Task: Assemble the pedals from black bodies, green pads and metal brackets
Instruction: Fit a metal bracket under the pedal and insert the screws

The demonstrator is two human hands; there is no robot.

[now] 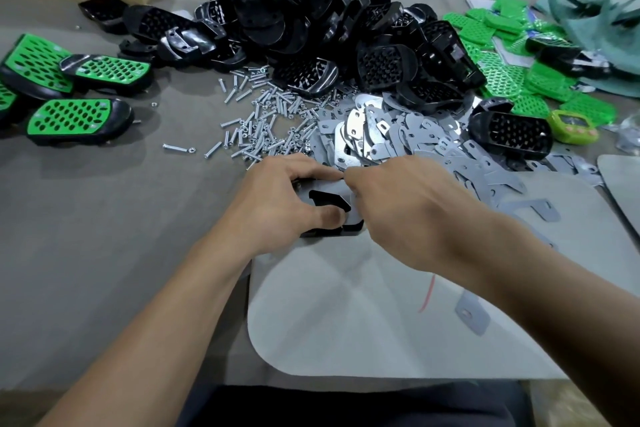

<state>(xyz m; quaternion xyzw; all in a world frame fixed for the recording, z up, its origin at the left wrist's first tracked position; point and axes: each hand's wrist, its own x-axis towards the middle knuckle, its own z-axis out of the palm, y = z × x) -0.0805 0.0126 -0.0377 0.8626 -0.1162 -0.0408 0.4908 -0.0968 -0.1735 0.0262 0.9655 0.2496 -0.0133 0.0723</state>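
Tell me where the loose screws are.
In the head view, the screws lie mid-table, just beyond the left hand, in front of the black bodies, with the metal brackets on their right.

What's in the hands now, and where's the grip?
A black pedal body with a metal bracket laid on it. The left hand grips its left side, thumb on the bracket; the right hand pinches its far right edge.
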